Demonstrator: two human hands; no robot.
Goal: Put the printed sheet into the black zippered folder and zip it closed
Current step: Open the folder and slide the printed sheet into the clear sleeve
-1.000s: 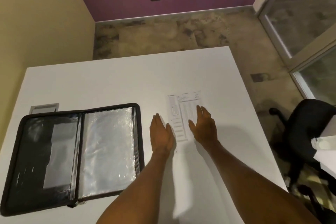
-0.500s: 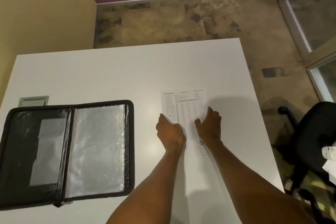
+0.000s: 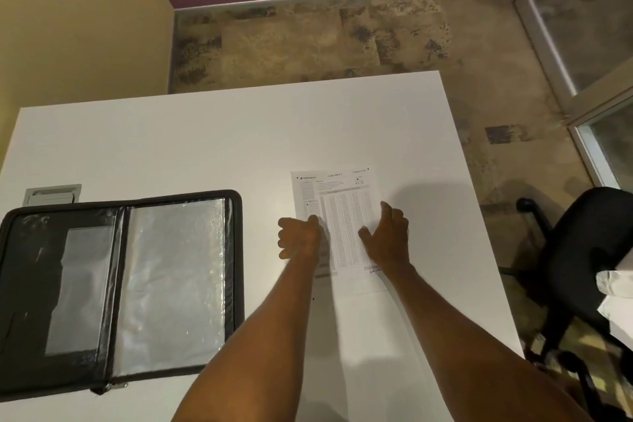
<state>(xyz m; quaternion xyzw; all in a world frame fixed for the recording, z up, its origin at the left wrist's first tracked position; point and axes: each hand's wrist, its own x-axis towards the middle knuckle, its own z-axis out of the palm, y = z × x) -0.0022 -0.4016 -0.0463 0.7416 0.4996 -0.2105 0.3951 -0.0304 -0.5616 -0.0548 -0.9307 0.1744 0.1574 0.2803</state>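
The printed sheet (image 3: 344, 216) lies on the white table (image 3: 205, 140), right of centre. My left hand (image 3: 299, 238) is curled at the sheet's left edge, pinching it. At the right edge is my right hand (image 3: 388, 240), with its thumb on the paper and its fingers over the edge. The black zippered folder (image 3: 237, 250) lies open flat at the left, apart from the sheet. It shows a clear plastic sleeve (image 3: 171, 284) on its right half and a pocket on its left half. Its zipper pull (image 3: 111, 387) rests at the near edge.
A grey cable hatch (image 3: 53, 193) is set in the table behind the folder. A black office chair (image 3: 582, 250) stands on the floor at the right, with white paper (image 3: 616, 284) on another surface beside it. The table's right edge runs close to the sheet.
Both hands slid from flat on the sheet to its side edges. The left hand curled shut at the left edge. The view tilted down.
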